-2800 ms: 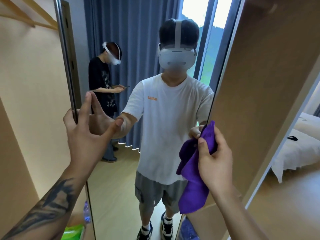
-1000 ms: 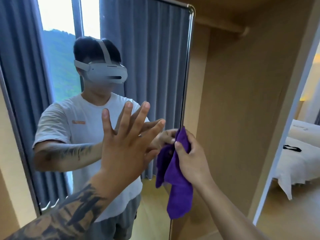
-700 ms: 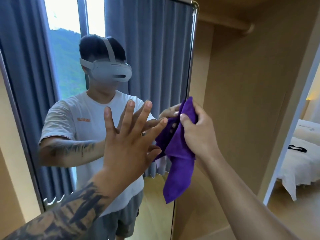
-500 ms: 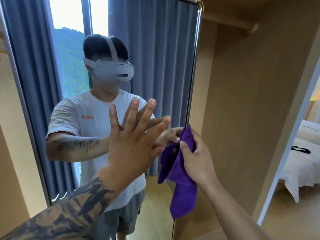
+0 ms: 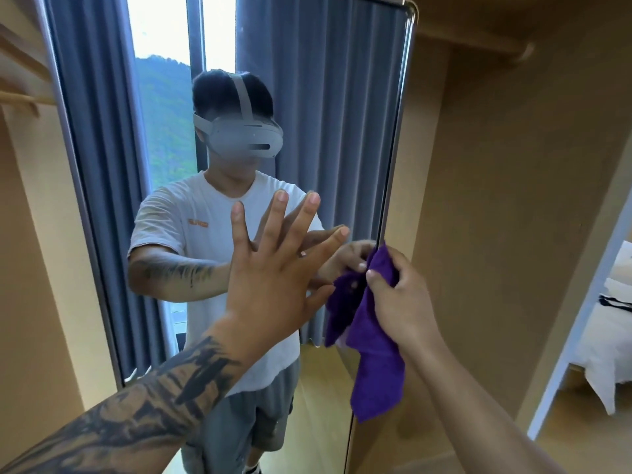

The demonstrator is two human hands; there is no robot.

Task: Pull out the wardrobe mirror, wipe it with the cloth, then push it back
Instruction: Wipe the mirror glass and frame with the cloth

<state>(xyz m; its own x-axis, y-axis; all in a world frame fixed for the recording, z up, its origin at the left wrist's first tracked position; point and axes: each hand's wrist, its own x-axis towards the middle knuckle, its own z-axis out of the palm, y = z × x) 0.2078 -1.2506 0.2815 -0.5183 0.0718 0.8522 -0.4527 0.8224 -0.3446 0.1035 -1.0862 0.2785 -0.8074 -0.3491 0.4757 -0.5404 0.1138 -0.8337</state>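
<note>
— Where's the mirror (image 5: 307, 97)?
— Swung out from the wardrobe (image 5: 513, 200), facing the person.
— And the hands?
— The left hand (image 5: 273, 278) is spread flat, fingers straight, seemingly against the glass. The right hand (image 5: 400, 295) pinches the purple cloth (image 5: 372, 378) at the mirror's right edge, most of it hanging below.

1. The cloth (image 5: 372, 364) is seen in solid deep purple.
2. The left forearm (image 5: 136, 415) is covered in black tattoo patterns.
3. Light tan wood is seen on the wardrobe panels (image 5: 513, 217).
4. A thin silver frame is seen round the mirror (image 5: 342, 114).
5. Blue-grey pleated curtains, a white tee with a small orange logo, and grey shorts are reflected.
</note>
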